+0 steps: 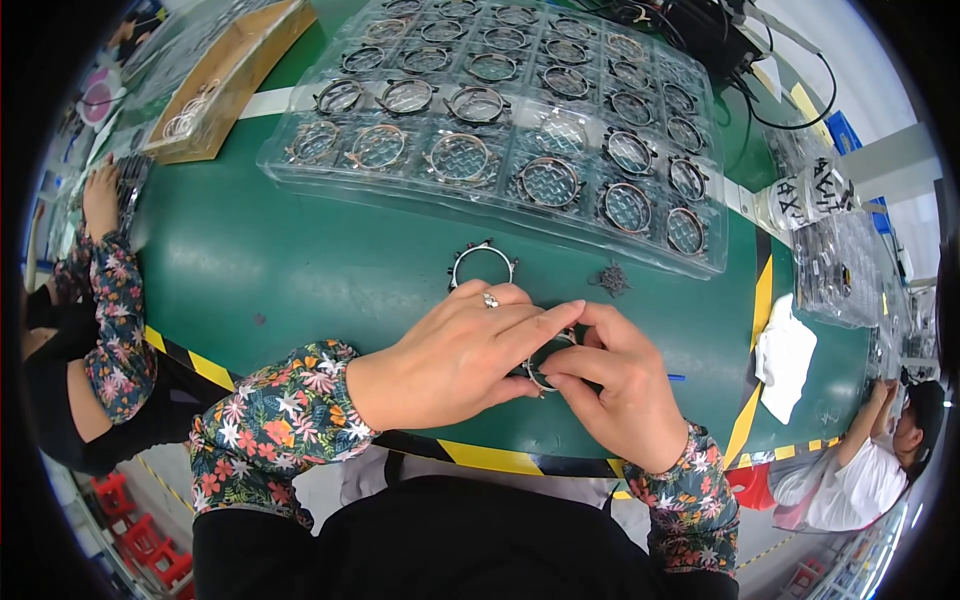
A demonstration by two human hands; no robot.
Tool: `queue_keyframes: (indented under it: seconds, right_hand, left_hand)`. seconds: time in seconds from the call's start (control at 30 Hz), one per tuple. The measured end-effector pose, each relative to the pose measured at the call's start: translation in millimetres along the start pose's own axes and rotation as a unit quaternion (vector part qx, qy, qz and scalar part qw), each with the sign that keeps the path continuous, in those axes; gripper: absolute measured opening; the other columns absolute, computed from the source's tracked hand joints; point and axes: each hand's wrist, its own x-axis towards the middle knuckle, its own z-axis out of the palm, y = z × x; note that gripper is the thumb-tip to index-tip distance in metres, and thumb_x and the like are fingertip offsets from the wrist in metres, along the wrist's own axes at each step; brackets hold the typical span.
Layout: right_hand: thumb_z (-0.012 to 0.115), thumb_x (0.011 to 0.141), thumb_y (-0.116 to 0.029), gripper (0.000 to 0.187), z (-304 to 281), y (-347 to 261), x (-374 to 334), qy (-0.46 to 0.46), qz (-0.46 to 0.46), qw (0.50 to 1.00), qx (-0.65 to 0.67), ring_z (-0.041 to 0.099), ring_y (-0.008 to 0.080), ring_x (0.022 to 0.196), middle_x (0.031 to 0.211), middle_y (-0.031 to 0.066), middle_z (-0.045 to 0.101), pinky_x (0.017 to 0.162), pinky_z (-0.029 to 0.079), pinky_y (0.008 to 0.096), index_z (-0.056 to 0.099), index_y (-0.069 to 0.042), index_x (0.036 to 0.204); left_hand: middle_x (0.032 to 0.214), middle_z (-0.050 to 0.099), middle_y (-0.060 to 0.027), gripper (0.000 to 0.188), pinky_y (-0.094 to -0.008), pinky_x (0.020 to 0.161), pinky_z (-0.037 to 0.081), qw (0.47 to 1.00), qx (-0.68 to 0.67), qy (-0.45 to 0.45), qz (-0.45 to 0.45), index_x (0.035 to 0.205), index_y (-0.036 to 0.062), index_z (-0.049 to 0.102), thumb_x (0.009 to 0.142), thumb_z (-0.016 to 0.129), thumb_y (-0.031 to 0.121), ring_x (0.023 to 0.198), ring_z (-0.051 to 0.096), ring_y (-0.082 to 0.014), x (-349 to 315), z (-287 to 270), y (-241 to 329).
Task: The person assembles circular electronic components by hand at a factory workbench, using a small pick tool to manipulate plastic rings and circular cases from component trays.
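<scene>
Head view: hands angled inward, backs up, fingertips pinching slim ring between them.

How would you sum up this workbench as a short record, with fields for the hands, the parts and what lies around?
Right hand: the right hand pinches a ring-shaped part between thumb and fingers
Left hand: the left hand has its fingers at the same part; its grip is partly hidden
Just beyond the hands: a loose ring and a small dark pile
Farther back: a clear plastic tray of similar rings in compartments
Right side: a crumpled white cloth
Surface: green tabletop
</scene>
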Motion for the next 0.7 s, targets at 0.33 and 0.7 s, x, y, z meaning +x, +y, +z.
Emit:
queue_keyframes:
  seconds: [0.33, 0.7]
  right_hand:
    - [0.073, 0.07, 0.005, 0.018, -1.1, 0.4, 0.8, -0.008, 0.0, 1.0, 0.014, 0.056, 0.0206, 0.072, 0.105, 0.0107, 0.059, 0.062, 0.048, 0.032, 0.07, -0.004, 0.086]
    - [0.072, 0.07, 0.005, 0.017, -3.8, 1.5, 1.9, -0.018, 0.001, 0.999, 0.034, 0.056, 0.0206, 0.072, 0.107, 0.0114, 0.059, 0.063, 0.048, 0.0319, 0.07, -0.003, 0.085]
  left_hand:
    - [0.11, 0.064, -0.0026, 0.084, -0.0381, 0.083, 0.042, 1.0, 0.007, -0.007, -0.007, 0.143, 0.0059, 0.044, 0.07, 0.081, 0.023, 0.101, 0.058, -0.0231, 0.3, -0.8, 1.6]
    - [0.108, 0.064, -0.003, 0.083, -0.0376, 0.084, 0.042, 1.0, 0.01, -0.006, -0.004, 0.143, 0.0062, 0.044, 0.071, 0.081, 0.023, 0.1, 0.058, -0.0233, 0.9, -2.3, 1.7]
